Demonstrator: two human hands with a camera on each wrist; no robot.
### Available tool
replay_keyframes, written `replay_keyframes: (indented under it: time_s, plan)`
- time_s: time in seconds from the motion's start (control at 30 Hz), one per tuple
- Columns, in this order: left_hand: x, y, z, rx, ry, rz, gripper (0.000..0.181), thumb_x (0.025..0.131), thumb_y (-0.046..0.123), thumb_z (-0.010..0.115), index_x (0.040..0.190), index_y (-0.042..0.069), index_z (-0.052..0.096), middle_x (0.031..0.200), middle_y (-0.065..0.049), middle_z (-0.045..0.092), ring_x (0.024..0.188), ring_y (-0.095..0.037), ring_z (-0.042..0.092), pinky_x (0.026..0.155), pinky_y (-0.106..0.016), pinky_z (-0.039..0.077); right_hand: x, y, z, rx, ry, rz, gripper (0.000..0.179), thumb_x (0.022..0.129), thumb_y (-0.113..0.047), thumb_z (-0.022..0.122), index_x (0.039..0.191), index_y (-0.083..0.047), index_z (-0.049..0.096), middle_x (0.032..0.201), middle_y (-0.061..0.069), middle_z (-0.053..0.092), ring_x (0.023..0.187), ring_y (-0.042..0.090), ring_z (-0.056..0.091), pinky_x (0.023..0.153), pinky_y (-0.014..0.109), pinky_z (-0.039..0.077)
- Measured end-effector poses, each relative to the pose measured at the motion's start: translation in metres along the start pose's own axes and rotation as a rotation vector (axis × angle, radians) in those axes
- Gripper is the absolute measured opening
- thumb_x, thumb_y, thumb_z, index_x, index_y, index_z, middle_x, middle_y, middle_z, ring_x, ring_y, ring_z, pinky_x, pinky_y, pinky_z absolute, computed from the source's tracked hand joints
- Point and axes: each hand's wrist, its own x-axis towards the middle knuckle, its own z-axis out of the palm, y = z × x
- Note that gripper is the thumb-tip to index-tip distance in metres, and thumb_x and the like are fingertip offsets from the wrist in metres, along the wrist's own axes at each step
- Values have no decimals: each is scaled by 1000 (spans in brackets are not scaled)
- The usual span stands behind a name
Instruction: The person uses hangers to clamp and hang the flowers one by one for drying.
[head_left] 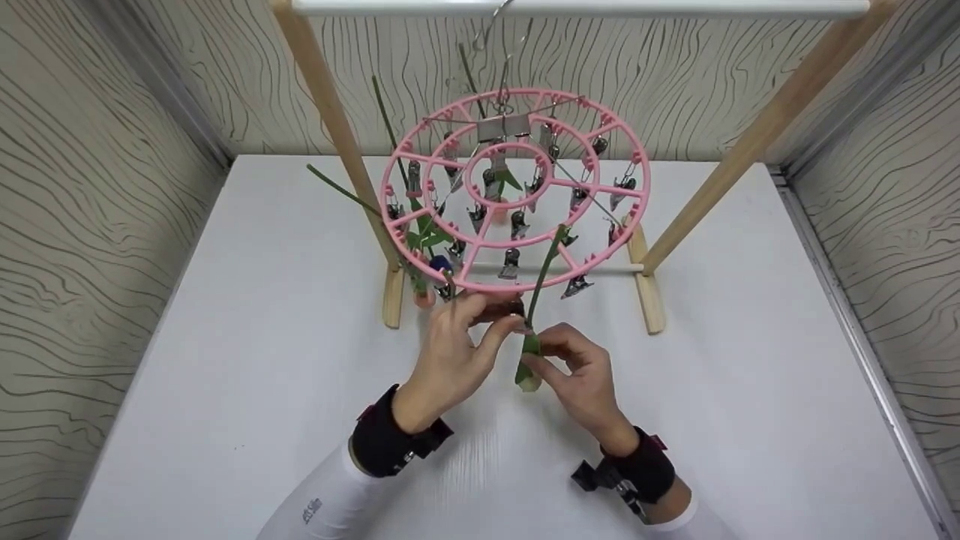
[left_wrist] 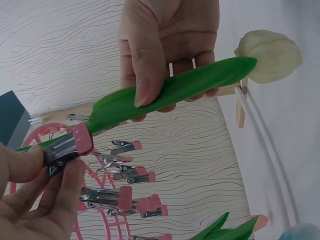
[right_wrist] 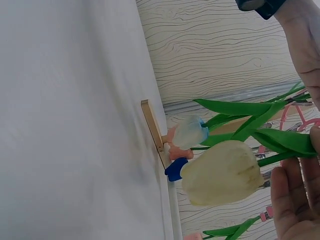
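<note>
My left hand [head_left: 454, 345] pinches a metal clip with pink tips [left_wrist: 67, 147] at the near edge of a round pink hanger [head_left: 517, 287]. The clip's tips are at the stem of a cream-white tulip [right_wrist: 222, 172], beside the base of its leaf. Below the clip, my right hand [head_left: 581, 375] holds that tulip between thumb and fingers at its green leaf [left_wrist: 175, 87]. The bloom points down and the stem rises past the hanger's rim.
Other tulips hang head-down from the hanger's left side, among them a pale blue-white bloom [right_wrist: 189, 132] and a dark blue one [right_wrist: 176, 169]. Several unused clips dangle from the rings. A wooden stand [head_left: 322, 97] with a white top bar [head_left: 585, 8] carries the hanger over the white table [head_left: 262, 420].
</note>
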Motion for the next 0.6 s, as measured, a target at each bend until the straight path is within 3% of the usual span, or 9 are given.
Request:
replay_keyframes:
  time_s: [0.4, 0.6]
  plan:
    - [-8, -6, -2, -88, -16, -22, 29, 87, 15, 62, 114, 5, 59, 106, -6, 63, 96, -12, 62, 80, -24, 50, -2, 4, -5, -59, 13, 3, 23, 75, 15, 65, 95, 6, 62, 86, 18, 59, 79, 26, 60, 70, 31, 52]
    - [-20, -9, -7, -83, -53, -69, 28, 88, 18, 62, 114, 10, 59, 110, 0, 62, 98, -8, 60, 82, -24, 50, -5, 7, -9, -80, 26, 17, 27, 75, 15, 65, 100, 5, 62, 90, 22, 57, 79, 31, 59, 70, 32, 52]
